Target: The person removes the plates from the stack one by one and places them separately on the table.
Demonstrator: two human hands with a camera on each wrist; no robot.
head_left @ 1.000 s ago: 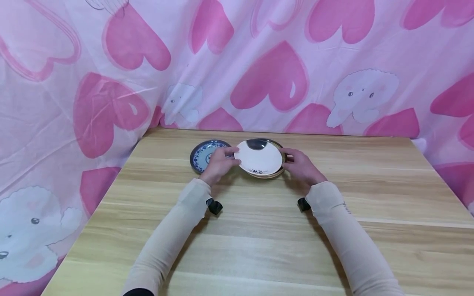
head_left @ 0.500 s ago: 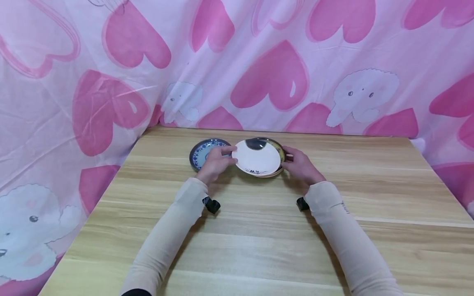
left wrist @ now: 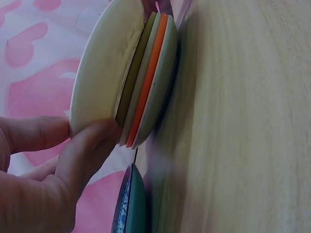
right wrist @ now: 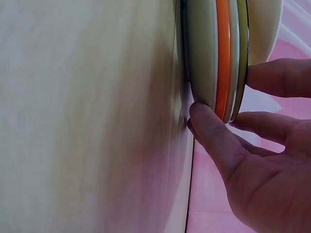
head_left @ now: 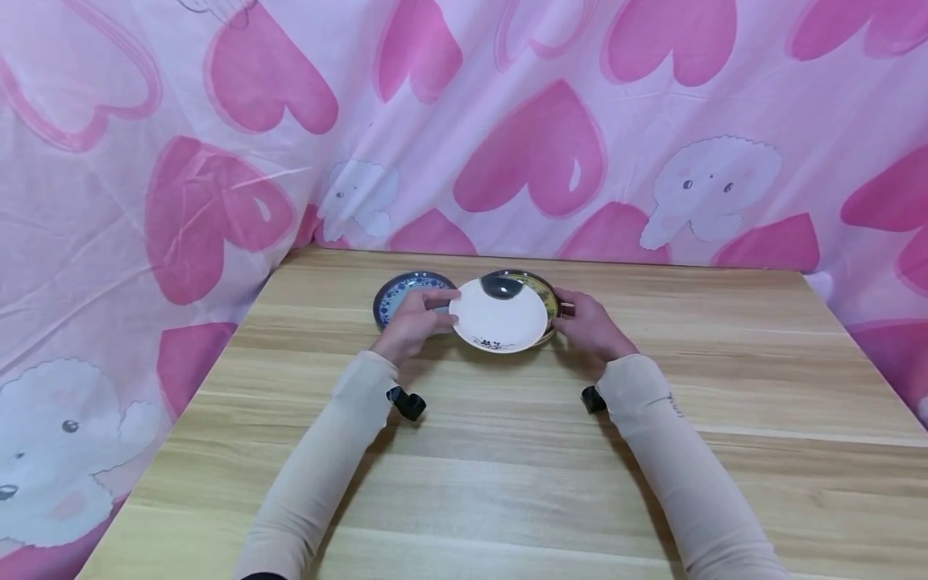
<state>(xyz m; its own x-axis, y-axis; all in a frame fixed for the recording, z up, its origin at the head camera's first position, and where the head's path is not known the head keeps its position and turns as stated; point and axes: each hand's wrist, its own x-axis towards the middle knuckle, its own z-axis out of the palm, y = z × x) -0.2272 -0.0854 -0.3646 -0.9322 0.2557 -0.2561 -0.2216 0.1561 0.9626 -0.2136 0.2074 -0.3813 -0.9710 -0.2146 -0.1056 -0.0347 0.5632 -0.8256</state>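
Left hand [head_left: 409,325] pinches with fingers and thumb the white plate [head_left: 500,322] beyond their tips; right hand [head_left: 590,326] clamps the plate stack [right wrist: 226,63] beneath. White plate seems stiff, slippery, breakable: rim is best hold.

From my remote post I log the head view looking forward and down over the whole desk [head_left: 500,483], while both wrist views, turned sideways, skim it close-up, sharing the plate stack [left wrist: 148,80] from opposite sides.
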